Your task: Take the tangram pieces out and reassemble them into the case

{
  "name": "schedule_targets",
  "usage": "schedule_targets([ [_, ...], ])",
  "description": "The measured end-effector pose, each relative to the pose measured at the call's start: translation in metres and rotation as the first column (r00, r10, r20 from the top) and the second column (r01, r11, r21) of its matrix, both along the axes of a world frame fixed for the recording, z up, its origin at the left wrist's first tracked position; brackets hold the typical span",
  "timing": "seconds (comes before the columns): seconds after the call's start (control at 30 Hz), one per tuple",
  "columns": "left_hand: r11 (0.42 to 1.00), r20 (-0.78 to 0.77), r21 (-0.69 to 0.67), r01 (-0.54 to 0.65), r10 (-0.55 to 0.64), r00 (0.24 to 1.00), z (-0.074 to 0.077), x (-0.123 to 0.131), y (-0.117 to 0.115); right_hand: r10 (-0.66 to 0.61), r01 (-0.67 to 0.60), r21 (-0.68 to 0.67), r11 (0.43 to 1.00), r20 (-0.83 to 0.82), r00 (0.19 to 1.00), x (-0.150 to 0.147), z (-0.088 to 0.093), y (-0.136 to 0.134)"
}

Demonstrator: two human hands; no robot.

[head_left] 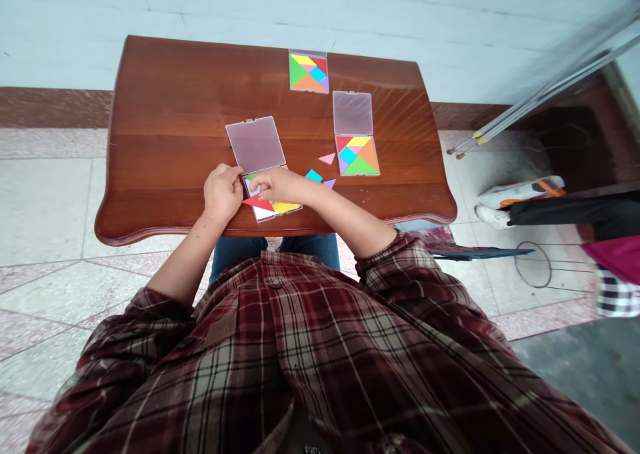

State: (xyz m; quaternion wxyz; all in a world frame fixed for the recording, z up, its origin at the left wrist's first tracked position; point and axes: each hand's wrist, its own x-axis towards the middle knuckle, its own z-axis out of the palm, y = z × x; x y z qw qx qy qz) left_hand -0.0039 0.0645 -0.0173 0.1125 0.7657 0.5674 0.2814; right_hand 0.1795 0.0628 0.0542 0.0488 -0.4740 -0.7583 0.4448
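A plastic tangram case lies open near the table's front edge, its clear lid folded back. Inside it show a yellow piece and part of a green one; my right hand hides much of the tray. A red triangle lies askew, one tip past the tray's left rim. My right hand bends over the tray, fingers curled down at the red triangle. My left hand is closed at the case's left edge, fingertips against it. Right of the case lie a pink triangle, a blue square and a purple piece.
Two filled tangram sets stand on the brown wooden table: one closer to the back, another open at the right. A pale wall runs behind. At the right are crutches and another person's leg.
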Motion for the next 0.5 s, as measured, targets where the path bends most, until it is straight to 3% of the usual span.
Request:
schedule_targets([
  [0.2,1.000,0.008,-0.001,0.010,-0.010,1.000,0.000,0.000,-0.001,-0.082,0.078,0.093,0.993,0.044,0.996,0.002,0.007,-0.005],
  [0.4,1.000,0.010,0.011,0.003,-0.003,1.000,-0.004,-0.001,0.001,-0.082,0.091,-0.044,0.995,0.174,0.981,-0.016,0.021,-0.004],
  [0.5,1.000,0.010,0.026,0.009,-0.010,1.000,-0.005,-0.001,0.002,-0.088,0.098,-0.019,0.995,0.305,0.948,-0.027,0.029,0.000],
])
